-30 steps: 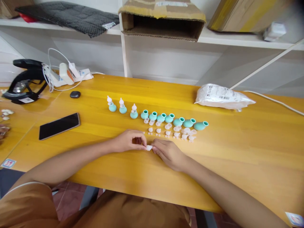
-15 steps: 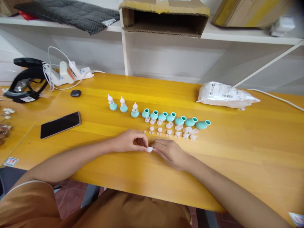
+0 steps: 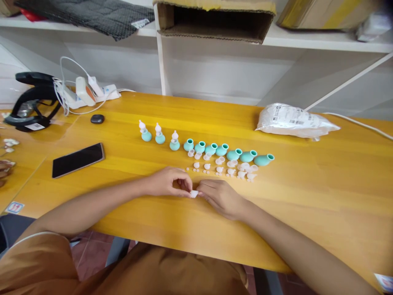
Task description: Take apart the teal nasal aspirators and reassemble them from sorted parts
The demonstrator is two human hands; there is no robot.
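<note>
Head view: both hands rest on the near part of the yellow worktop point(image 3: 307, 196), fingertips meeting. The left hand point(image 3: 167, 182) is curled, its thumb and fingers pinched narrow on a small white cap point(image 3: 193, 194). The right hand point(image 3: 219, 197) lies flatter, its fingertips closed on the same cap from the right side. The cap sits just above or on the worktop, between the two hands; which of the two cannot be told.

Just beyond the hands lies a cluster of small white parts point(image 3: 227, 168), in loose rows. Right behind them runs a line of seven open teal bulbs point(image 3: 229, 150), stretching to the right. To the left of that line stand three teal bulbs with white tips point(image 3: 159, 134) fitted, upright.

Farther left on the worktop lies a dark phone point(image 3: 78, 159), face up. Beyond it sits a small black oval case point(image 3: 97, 119), and at the far left a black stand point(image 3: 30, 100) beside a white power strip point(image 3: 92, 92) with cables. On the far right rests a white plastic bag point(image 3: 296, 121). Above, a white shelf point(image 3: 322, 41) bears an open cardboard box point(image 3: 215, 18) and a dark quilted cloth point(image 3: 89, 14).
</note>
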